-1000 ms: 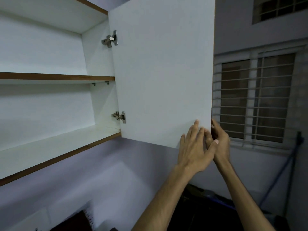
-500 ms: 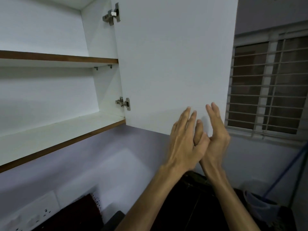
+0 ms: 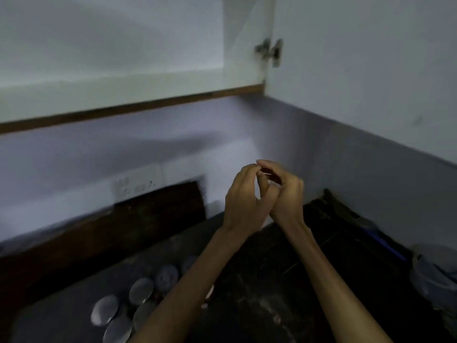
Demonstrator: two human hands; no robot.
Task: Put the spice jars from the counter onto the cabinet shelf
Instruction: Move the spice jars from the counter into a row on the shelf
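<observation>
Several spice jars with round silver lids (image 3: pixel 141 290) stand in a cluster on the dark counter (image 3: pixel 259 280) at the lower left, partly hidden behind my left forearm. The white cabinet shelf (image 3: pixel 123 95) with a brown front edge spans the upper left and nothing stands on it. My left hand (image 3: pixel 243 201) and my right hand (image 3: pixel 286 194) are held together in mid-air between shelf and counter, fingers curled and touching each other. Neither hand holds anything. The frame is blurred.
The open white cabinet door (image 3: pixel 358 70) hangs at the upper right on a metal hinge (image 3: pixel 269 50). A wall socket plate (image 3: pixel 138 183) sits above a dark backsplash. A translucent container (image 3: pixel 435 276) stands at the right edge.
My view has dropped from the cabinet towards the counter, bringing the jars into sight. Both hands have come away from the door's lower corner and lowered, their fingers now curled together.
</observation>
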